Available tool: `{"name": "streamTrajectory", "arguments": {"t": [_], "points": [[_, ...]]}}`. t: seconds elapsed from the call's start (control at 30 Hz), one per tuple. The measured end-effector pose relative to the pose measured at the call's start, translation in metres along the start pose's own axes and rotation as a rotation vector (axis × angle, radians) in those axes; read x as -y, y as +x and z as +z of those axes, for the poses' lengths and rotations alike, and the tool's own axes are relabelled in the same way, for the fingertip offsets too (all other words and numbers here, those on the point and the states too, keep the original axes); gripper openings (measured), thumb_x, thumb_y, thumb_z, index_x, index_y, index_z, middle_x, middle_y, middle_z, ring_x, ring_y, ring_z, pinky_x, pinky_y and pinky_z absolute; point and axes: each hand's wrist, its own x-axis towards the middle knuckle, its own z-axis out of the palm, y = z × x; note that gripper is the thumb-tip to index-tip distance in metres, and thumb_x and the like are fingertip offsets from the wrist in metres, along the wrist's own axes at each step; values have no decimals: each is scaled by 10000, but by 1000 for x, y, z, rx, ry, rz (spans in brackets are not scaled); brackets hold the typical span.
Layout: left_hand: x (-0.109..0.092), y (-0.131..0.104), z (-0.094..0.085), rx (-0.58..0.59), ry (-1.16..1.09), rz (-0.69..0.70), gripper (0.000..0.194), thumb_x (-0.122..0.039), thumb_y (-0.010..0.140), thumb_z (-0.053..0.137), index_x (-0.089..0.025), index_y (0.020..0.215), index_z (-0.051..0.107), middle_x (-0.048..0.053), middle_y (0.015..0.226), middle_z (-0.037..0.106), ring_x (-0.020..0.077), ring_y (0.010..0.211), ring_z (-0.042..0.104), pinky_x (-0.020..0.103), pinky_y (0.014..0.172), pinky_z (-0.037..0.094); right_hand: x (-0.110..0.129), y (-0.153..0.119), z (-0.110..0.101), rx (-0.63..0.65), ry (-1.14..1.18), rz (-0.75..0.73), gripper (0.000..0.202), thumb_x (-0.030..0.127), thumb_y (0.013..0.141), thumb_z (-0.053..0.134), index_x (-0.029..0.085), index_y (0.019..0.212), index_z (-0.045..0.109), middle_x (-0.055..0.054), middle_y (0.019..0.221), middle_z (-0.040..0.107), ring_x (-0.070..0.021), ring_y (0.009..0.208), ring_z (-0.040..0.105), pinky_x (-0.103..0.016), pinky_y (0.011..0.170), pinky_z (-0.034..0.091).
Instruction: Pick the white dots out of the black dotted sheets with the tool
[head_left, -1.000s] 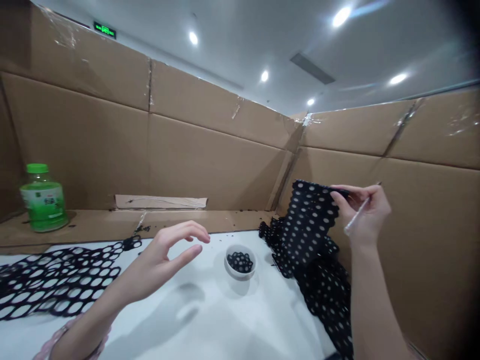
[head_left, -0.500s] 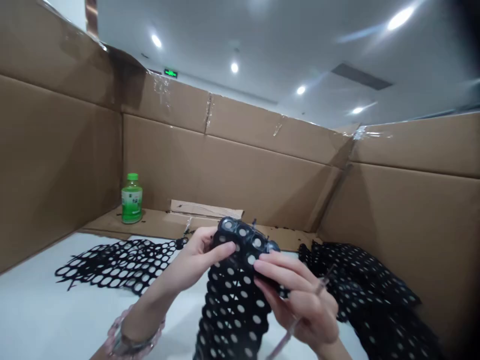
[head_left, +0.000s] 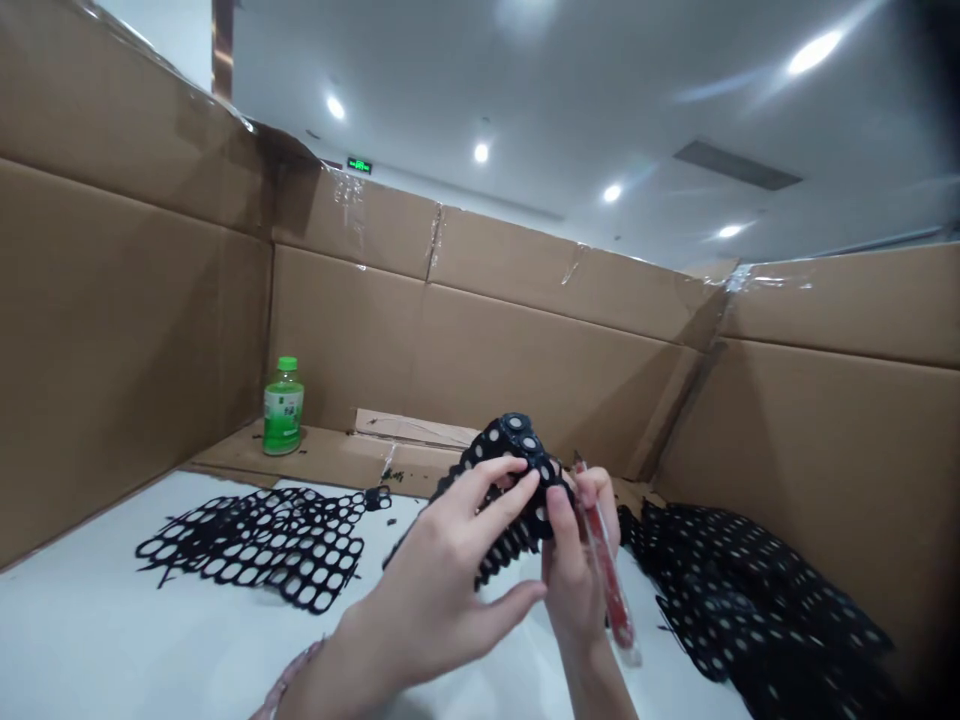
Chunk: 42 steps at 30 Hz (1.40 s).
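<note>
A folded strip of black material with round pale dots is held up in front of me, its top edge bent over. My left hand lies against its near side with the fingers stretched onto the dots and the thumb apart. With thumb and fingers, my right hand grips the strip's right end. A slim red pen-like tool with a clear casing is also in that hand, dark tip up; its exact kind is unclear. Part of the strip is hidden behind my left hand.
A black net-like sheet with round holes lies on the white tabletop at left. Black dotted material is heaped at right. A green bottle stands in the back left corner. Cardboard walls surround the table.
The strip has turned from hanging downward to slanting leftward. My left hand has shifted right and spread its thumb away. The tool in my right hand has swung more upright.
</note>
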Motion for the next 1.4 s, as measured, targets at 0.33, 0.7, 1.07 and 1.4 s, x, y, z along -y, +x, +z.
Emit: {"name": "streamTrajectory", "arguments": {"t": [0.33,0.7,1.07,1.4], "points": [[32,14,-12,237,-485,-543,219,-368,820,636,-159,752,642,24,734,644,178,738,591,275,698,467,13,10,-20,353,-93,-4,276,176,887,561,261,803,312,55,743,609,-123,679,592,-227,650,447],[32,11,-10,28,-679,-578,260,-363,856,613,-171,694,543,-28,659,476,115,619,436,203,572,372,5,32,-48,-85,333,107,273,505,908,527,235,905,571,60,595,544,-105,498,502,-227,498,463],[42,9,2,-349,-773,-598,204,-341,830,690,-173,750,606,-29,729,554,92,669,483,141,611,403,-16,15,8,-203,604,514,198,409,816,679,215,860,666,-42,958,762,-186,929,699,-356,887,540],[32,9,17,-468,-638,-598,261,-370,774,734,-179,687,579,-41,638,527,96,587,491,162,549,428,-12,-2,28,-18,539,664,485,625,876,466,200,904,697,-103,969,776,-261,956,723,-384,876,551]]}}
